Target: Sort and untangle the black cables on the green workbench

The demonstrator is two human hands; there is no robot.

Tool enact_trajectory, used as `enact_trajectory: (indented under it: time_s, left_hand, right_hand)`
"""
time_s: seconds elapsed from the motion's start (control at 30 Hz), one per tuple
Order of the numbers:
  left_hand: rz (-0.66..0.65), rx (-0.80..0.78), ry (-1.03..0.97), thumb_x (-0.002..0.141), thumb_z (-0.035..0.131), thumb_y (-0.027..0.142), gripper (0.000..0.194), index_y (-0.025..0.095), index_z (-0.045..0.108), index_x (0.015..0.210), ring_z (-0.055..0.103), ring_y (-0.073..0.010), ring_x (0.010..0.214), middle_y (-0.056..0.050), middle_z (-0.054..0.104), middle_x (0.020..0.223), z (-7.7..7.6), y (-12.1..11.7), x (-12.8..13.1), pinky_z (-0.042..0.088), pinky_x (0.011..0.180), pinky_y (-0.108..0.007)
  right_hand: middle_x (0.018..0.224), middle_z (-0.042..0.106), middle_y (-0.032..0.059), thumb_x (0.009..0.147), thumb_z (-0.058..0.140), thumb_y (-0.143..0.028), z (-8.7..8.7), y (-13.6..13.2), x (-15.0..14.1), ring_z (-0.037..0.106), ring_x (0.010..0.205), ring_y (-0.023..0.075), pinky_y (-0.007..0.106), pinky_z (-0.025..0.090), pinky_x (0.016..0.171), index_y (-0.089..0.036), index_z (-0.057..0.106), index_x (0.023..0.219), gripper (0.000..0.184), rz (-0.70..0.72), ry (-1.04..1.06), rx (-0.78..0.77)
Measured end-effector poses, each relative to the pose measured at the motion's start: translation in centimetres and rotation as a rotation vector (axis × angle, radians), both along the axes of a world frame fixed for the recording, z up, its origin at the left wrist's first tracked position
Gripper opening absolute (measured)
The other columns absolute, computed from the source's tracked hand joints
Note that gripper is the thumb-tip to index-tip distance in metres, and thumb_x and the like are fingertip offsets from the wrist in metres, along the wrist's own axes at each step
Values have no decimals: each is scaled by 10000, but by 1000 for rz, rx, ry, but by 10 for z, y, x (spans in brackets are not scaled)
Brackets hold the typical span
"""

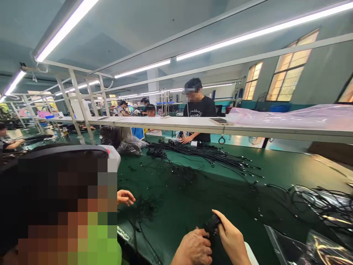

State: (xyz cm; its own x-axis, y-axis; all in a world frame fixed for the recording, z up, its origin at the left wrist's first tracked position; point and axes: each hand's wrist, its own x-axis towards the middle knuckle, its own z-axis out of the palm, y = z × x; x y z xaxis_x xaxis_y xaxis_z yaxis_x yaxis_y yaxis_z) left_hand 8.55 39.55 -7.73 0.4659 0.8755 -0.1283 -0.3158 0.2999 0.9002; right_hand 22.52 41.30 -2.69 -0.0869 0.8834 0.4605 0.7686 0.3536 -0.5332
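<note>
Left hand (194, 246) closed, fingers curled round the lower end of a black bundle (212, 223). Right hand (232, 236) grasps the same bundle at its upper end, fingers along its side. Bundle is over the near side of the green counter (231, 191), between the two hands; can't tell if it touches the surface. What shows of it looks like cable, detail too small to confirm.

Left of the hands: a tangle of cable (147, 207) by the near edge, co-worker's hand (126, 197) just beside it, fingers apart. That person (96, 239) is at the near-left, green top.

Far side of counter: long row of black cables (204, 154) with light tips, white block (194, 143) by its far side. Person in black shirt (200, 112) stands beyond the far edge, one hand (189, 138) near the block. Dark bags (131, 146) at the far left.

Right side: loose cable loops (325, 206), clear plastic bags (292, 244) toward the near-right corner. Shelf (165, 123) above the counter carries a phone (221, 121) and pinkish plastic sheet (286, 117).
</note>
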Motion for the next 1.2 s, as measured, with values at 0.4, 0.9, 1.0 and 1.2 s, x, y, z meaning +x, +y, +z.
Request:
enact_trajectory:
  time_s: [0.4, 0.9, 1.0, 1.2]
  left_hand:
    - [338, 98, 205, 640, 563, 491, 273, 253, 435, 600, 520, -163, 787, 9, 392, 601, -18, -46, -98, 423, 654, -321]
    - [404, 155, 351, 733, 363, 550, 303, 287, 509, 779, 599, -163, 670, -22, 518, 677, 101, -29, -273, 397, 431, -266]
    - [511, 191, 313, 800, 313, 499, 353, 219, 511, 721, 500, -84, 472, 36, 436, 530, 147, -13, -309, 320, 404, -182]
    - [552, 166, 266, 734, 231, 673, 479, 297, 519, 804, 489, -97, 437, 27, 415, 559, 143, -2, -249, 263, 375, -191]
  right_hand:
    - [1027, 655, 81, 780, 209, -258, 5, 25, -2, 633, 872, 212, 297, 490, 718, -138, 535, 1114, 482, -127, -69, -179]
    - [760, 612, 5, 867, 418, -387, -21, 46, -11, 579, 633, 106, 290, 486, 616, -139, 569, 881, 290, -221, -282, -709]
    - [750, 613, -1, 871, 416, -378, -26, 49, -10, 581, 643, 101, 276, 486, 624, -144, 573, 863, 282, -164, -240, -712]
    - [976, 628, 100, 855, 386, -272, -11, 54, -9, 608, 834, 196, 366, 482, 711, -143, 562, 971, 247, -213, -187, -605]
